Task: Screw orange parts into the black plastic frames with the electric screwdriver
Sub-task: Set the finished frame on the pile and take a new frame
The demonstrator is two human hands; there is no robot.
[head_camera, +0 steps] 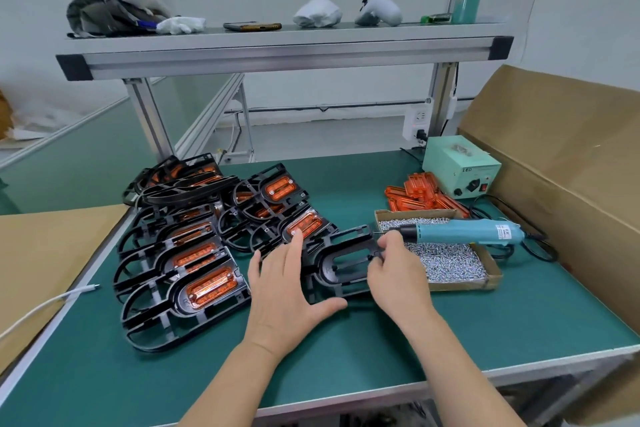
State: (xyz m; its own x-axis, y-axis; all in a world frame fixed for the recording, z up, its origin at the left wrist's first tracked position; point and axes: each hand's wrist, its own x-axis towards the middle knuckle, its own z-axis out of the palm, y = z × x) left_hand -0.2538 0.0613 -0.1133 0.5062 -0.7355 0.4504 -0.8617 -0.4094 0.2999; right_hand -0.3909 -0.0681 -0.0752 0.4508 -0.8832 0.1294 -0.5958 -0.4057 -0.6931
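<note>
An empty black plastic frame lies on the green table in front of me. My left hand rests flat on its left side, fingers straight. My right hand pinches the frame's right edge with curled fingertips. The blue electric screwdriver lies across a cardboard tray of silver screws, just right of my right hand; no hand holds it. Loose orange parts are piled behind the tray. Several frames fitted with orange parts are stacked to the left.
A pale green power supply box stands at the back right, cables trailing. Cardboard sheets border the table on the right and left. A white cable lies at the left. An aluminium shelf with gloves and a phone hangs overhead.
</note>
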